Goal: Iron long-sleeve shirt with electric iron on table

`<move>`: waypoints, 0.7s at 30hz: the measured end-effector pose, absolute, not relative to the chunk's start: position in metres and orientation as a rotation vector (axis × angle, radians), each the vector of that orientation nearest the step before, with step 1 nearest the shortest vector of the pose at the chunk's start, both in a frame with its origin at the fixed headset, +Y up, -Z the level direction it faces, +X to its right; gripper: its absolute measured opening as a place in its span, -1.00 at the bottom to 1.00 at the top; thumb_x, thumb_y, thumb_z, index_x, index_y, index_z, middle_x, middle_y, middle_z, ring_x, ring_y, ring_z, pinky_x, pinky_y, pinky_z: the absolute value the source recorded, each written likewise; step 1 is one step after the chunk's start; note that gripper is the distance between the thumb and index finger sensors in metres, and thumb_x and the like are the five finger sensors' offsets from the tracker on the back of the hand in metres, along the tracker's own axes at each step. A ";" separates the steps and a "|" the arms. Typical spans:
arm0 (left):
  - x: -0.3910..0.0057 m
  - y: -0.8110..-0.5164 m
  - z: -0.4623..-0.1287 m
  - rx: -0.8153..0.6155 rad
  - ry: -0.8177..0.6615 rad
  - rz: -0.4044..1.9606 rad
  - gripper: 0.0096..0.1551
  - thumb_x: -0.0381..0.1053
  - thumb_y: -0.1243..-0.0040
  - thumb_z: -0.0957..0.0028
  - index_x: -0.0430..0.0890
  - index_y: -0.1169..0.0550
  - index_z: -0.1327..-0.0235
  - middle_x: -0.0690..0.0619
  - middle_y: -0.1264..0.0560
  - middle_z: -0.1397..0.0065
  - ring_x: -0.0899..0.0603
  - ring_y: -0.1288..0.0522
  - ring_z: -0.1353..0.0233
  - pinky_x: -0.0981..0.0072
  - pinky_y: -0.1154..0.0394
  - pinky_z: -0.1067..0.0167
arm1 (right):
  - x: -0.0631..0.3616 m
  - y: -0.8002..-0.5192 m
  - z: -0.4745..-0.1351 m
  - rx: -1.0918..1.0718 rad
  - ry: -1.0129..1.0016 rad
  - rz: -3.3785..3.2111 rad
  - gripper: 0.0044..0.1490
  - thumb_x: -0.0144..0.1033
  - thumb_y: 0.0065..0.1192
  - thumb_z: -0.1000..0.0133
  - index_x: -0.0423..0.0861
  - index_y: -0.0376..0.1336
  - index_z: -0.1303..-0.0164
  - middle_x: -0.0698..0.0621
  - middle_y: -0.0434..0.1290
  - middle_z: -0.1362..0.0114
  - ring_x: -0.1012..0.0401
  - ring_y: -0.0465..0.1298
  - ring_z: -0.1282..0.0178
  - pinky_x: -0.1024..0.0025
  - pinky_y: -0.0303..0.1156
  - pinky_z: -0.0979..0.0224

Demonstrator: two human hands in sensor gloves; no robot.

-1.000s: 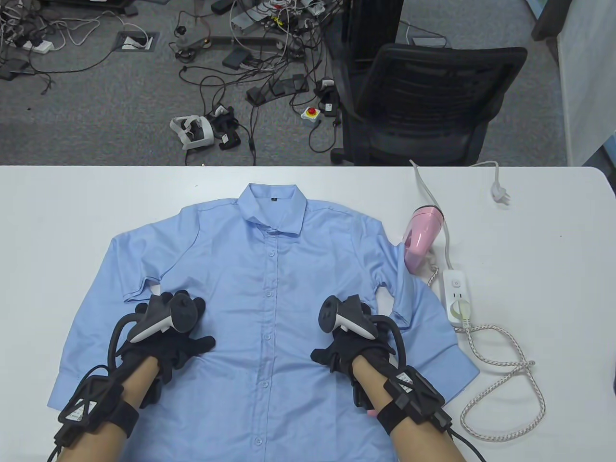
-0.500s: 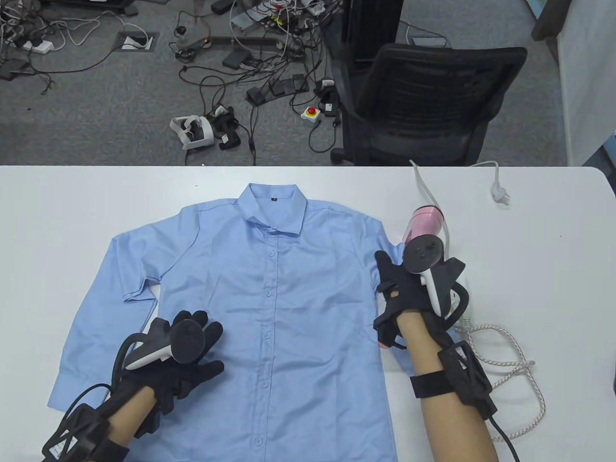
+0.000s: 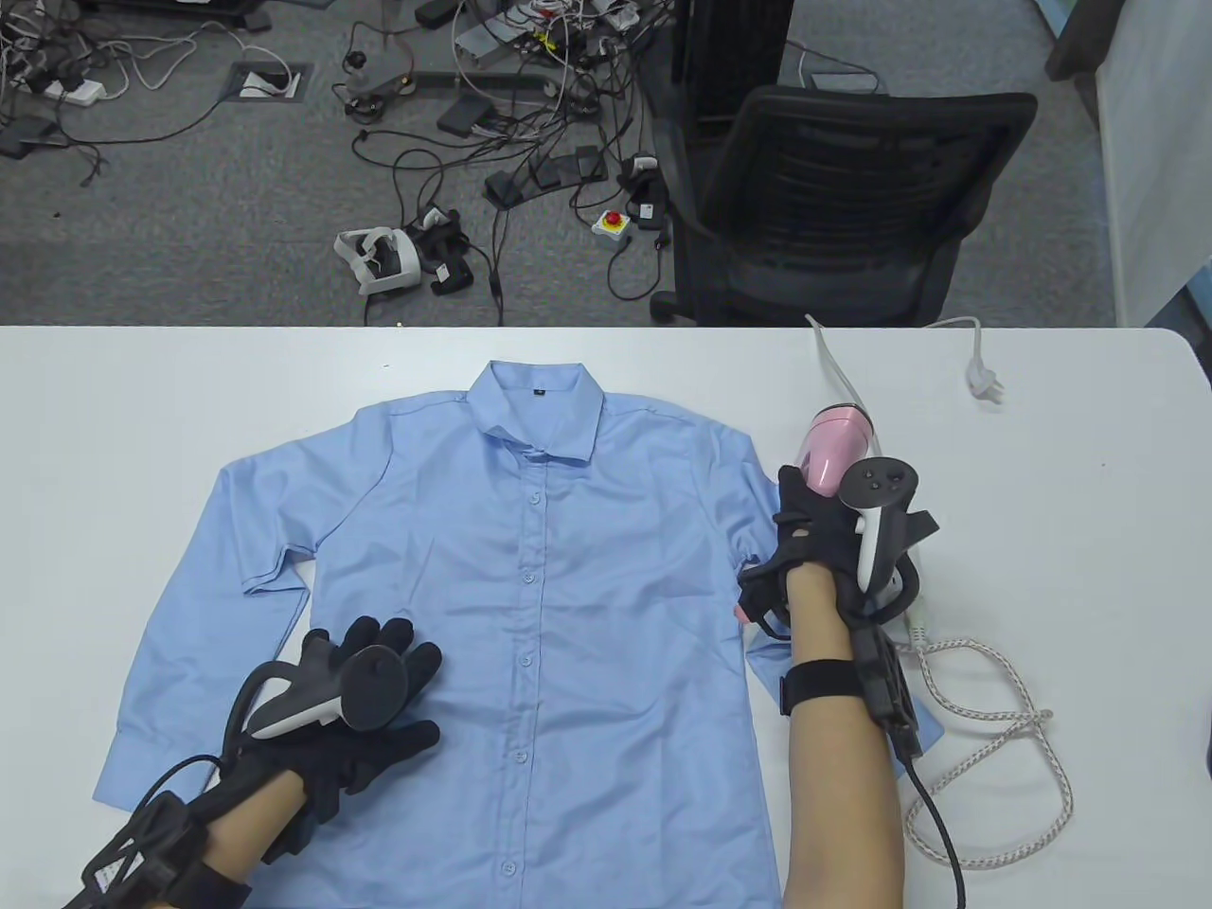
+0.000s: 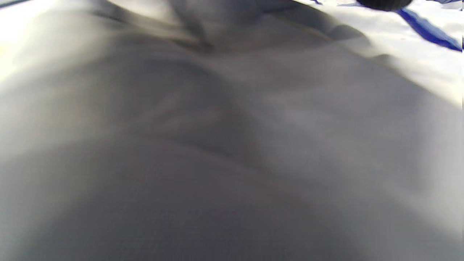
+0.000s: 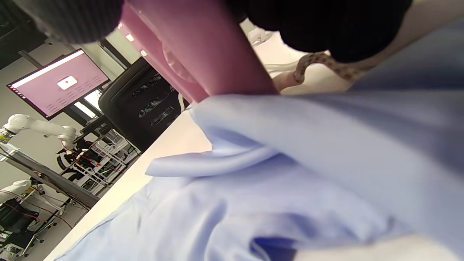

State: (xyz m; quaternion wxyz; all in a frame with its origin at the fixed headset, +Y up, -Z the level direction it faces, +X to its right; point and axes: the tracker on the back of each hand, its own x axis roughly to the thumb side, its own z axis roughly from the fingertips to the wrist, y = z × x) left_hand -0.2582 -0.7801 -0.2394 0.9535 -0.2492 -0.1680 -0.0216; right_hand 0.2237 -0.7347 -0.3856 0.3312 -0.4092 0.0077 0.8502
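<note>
A light blue long-sleeve shirt (image 3: 540,568) lies flat and buttoned on the white table (image 3: 142,398), collar at the far side. My left hand (image 3: 388,663) rests flat, fingers spread, on the shirt's lower left front. The left wrist view shows only blurred fabric (image 4: 232,145). A pink electric iron (image 3: 826,447) stands just right of the shirt's right shoulder. My right hand (image 3: 816,516) is wrapped around the iron's lower part. In the right wrist view the pink iron (image 5: 203,54) sits between my gloved fingers (image 5: 326,25), above the shirt's sleeve (image 5: 290,163).
A braided cord (image 3: 1004,720) loops on the table right of my right arm. A white power strip (image 3: 916,620) is mostly hidden behind that hand. A white plug (image 3: 985,383) lies at the far right. A black office chair (image 3: 833,189) stands behind the table.
My right hand left the shirt's lower right front, moved up and right to the iron and closed around it. My left hand slid slightly down the shirt and stays flat.
</note>
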 end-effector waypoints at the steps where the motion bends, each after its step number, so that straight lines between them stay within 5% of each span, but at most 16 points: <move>1: -0.257 -0.781 -0.239 -0.517 -0.350 -0.063 -0.03 0.56 0.09 0.03 0.30 0.15 -0.52 0.06 0.34 -0.72 -0.24 0.34 -0.68 -0.39 0.40 -0.42 | 0.226 -0.738 -0.387 -1.071 0.048 2.149 -0.04 0.37 0.12 0.21 -0.01 0.02 -0.23 -0.05 0.11 -0.30 -0.02 0.35 -0.27 0.14 0.45 -0.22; 7: -0.258 -0.791 -0.240 -0.634 -0.341 -0.063 0.03 0.56 0.00 0.05 0.32 0.19 -0.50 0.08 0.40 -0.71 -0.24 0.41 -0.67 -0.40 0.43 -0.41 | 0.238 -0.748 -0.394 -1.013 0.100 1.964 -0.27 0.21 0.30 0.15 0.05 0.17 -0.11 -0.04 0.18 -0.35 -0.11 0.31 -0.35 0.01 0.38 -0.30; 14: -0.259 -0.792 -0.241 -0.681 -0.345 -0.068 0.13 0.62 -0.03 0.12 0.33 0.26 -0.48 0.10 0.47 -0.68 -0.23 0.47 -0.64 -0.42 0.45 -0.40 | 0.247 -0.749 -0.396 -0.941 0.090 1.831 -0.31 0.08 0.41 0.14 0.01 0.26 -0.13 -0.03 0.23 -0.39 -0.19 0.27 -0.40 -0.12 0.35 -0.35; 21: -0.259 -0.793 -0.240 -0.682 -0.344 -0.053 0.13 0.62 -0.02 0.12 0.33 0.27 -0.47 0.10 0.49 -0.66 -0.23 0.48 -0.63 -0.41 0.46 -0.39 | 0.246 -0.697 -0.395 -0.791 -0.077 2.035 -0.35 0.10 0.38 0.16 -0.06 0.32 0.00 -0.11 0.28 -0.33 -0.17 0.21 -0.44 -0.17 0.22 -0.40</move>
